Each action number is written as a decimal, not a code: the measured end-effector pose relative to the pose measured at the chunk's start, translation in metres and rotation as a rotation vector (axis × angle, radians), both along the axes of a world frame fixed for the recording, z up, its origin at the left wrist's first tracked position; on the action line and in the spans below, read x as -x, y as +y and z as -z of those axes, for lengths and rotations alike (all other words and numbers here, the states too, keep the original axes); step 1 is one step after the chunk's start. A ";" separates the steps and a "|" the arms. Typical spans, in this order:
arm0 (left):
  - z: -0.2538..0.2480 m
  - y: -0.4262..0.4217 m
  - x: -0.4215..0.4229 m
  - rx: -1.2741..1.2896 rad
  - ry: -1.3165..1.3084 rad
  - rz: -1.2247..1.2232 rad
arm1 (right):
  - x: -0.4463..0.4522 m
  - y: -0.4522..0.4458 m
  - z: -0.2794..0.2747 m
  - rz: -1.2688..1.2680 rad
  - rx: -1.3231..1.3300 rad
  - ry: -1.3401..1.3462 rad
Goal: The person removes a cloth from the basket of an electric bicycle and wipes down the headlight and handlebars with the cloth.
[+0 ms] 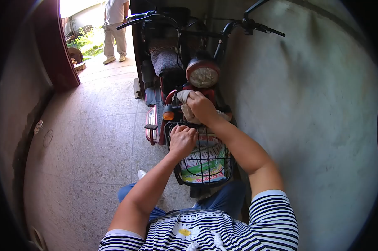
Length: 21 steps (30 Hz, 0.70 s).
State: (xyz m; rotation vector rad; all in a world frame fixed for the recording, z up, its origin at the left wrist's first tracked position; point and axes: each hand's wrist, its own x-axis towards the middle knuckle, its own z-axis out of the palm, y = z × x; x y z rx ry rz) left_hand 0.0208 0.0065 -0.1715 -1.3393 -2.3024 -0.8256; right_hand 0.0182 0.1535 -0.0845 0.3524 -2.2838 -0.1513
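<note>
In front of me stands a red and black electric scooter or tricycle with a round headlight. My right hand grips a pale grey cloth just below the headlight, against the red front panel. Part of the cloth hangs under my fingers. Curled over the rear left rim of the black wire basket is my left hand. Printed papers with green, white and red areas lie inside the basket. An orange turn signal sits just left of the cloth.
Handlebars with brake levers spread above the headlight. A grey wall rises close on the right. At the back left, a person stands by the open doorway with a dark red door. Stone-like floor stretches left.
</note>
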 end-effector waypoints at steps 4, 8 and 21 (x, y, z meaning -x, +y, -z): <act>0.003 0.001 0.003 -0.097 0.055 0.011 | 0.047 0.017 0.047 0.127 -0.223 -0.011; 0.007 0.003 0.008 -0.174 0.086 0.017 | 0.057 0.005 0.059 0.112 -0.255 -0.550; 0.008 0.001 0.005 -0.159 0.086 0.024 | 0.087 -0.012 0.042 0.220 -0.218 -0.429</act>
